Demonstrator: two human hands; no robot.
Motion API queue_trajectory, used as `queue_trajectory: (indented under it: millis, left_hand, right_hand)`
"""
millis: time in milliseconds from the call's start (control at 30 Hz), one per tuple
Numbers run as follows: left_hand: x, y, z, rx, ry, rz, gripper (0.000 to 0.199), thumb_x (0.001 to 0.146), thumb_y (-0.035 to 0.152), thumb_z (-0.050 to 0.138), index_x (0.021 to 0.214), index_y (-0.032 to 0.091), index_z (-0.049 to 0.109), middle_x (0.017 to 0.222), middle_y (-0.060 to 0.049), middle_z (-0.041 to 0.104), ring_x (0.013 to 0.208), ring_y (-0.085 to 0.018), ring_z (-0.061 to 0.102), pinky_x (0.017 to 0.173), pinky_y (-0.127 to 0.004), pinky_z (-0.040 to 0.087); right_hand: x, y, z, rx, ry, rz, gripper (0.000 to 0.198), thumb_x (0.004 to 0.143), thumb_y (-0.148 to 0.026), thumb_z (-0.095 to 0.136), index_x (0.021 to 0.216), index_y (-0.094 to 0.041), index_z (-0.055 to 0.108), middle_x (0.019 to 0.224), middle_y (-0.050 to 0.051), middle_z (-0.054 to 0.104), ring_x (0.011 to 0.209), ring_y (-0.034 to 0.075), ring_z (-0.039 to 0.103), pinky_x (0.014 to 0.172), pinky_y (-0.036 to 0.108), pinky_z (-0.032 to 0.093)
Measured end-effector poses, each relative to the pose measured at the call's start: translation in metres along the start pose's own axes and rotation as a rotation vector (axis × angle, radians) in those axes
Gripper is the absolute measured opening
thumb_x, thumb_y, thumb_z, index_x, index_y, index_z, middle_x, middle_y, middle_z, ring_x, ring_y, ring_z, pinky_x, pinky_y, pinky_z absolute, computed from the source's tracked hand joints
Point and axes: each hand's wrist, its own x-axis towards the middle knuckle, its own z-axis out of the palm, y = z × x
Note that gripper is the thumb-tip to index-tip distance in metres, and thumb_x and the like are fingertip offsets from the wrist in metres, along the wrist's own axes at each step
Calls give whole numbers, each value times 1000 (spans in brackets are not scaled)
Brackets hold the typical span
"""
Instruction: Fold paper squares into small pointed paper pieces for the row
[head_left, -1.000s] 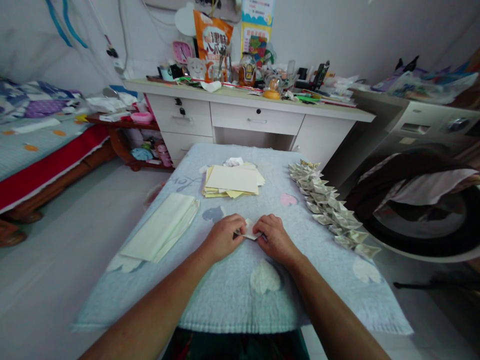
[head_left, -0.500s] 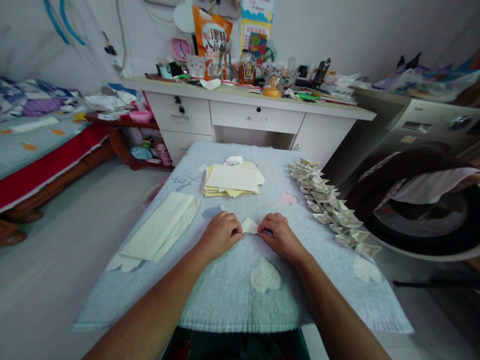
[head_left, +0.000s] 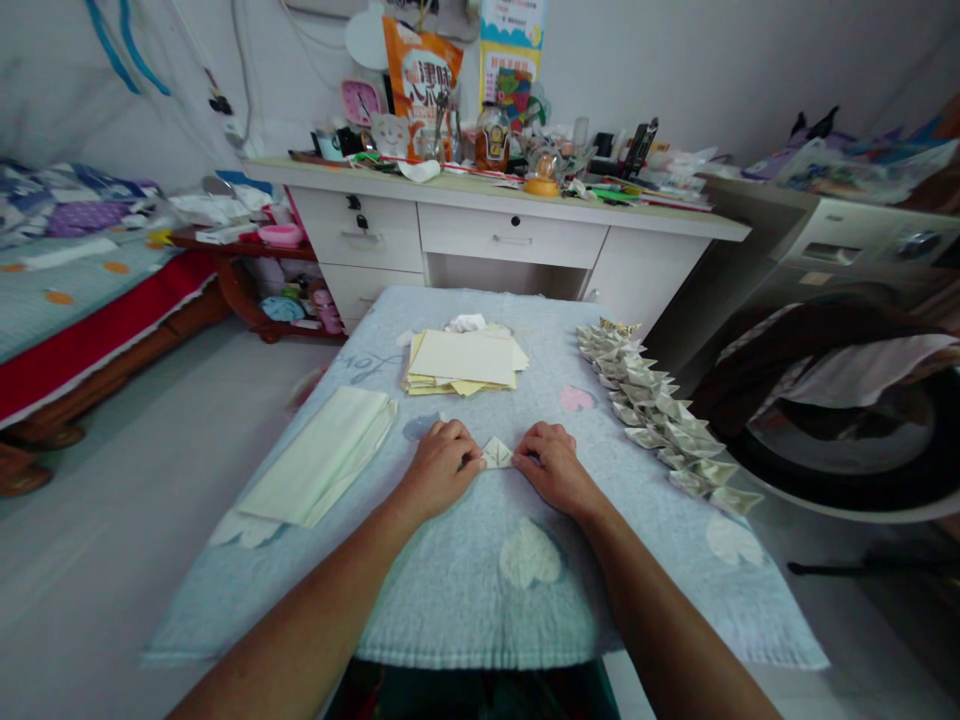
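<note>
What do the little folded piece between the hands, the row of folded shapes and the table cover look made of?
Folded piece: matte paper, judging by its thin, crisp creases.
Folded shapes: apparently paper too, greyish, with sharp points and flat facets; any coating is too small to tell.
Table cover: probably soft, dull cloth, given its slightly puckered surface.

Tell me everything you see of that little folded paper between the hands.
The folded paper is small and pale, with a peaked top, a roughly straight lower edge and dark crease lines on its face. Fingers of the left hand and right hand pinch its two ends. It sits low over the blue cloth; finer folds are too small to read.
</note>
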Motion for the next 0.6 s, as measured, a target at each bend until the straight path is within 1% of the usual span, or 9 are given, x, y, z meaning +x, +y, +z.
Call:
queue_trajectory:
  millis: [200, 467, 600]
  left_hand:
    - [-1, 0, 2, 57, 9, -43, 18, 84, 30, 56, 72, 18, 64, 88, -4, 56, 88, -20, 49, 83, -37, 39]
    - [-1, 2, 3, 93, 35, -85, 19, 80, 32, 62, 67, 19, 62, 88, -4, 55, 89, -21, 47, 81, -36, 38]
    - [-1, 4, 2, 105, 30, -108, 18, 80, 32, 62, 67, 19, 63, 88, -4, 55, 89, -21, 47, 80, -36, 37]
  right_hand:
    - [1, -4, 2, -32, 8, 81, 15, 87, -29, 59, 80, -20, 68, 96, 5, 58, 97, 21, 45, 84, 35, 29]
    - [2, -7, 4, -67, 28, 140, 15, 85, -30, 60, 76, -20, 66, 95, 5, 57, 95, 21, 44, 81, 34, 28]
    - [2, -7, 6, -78, 42, 159, 17, 85, -31, 61, 74, -19, 65, 94, 4, 56, 95, 21, 43, 80, 33, 27]
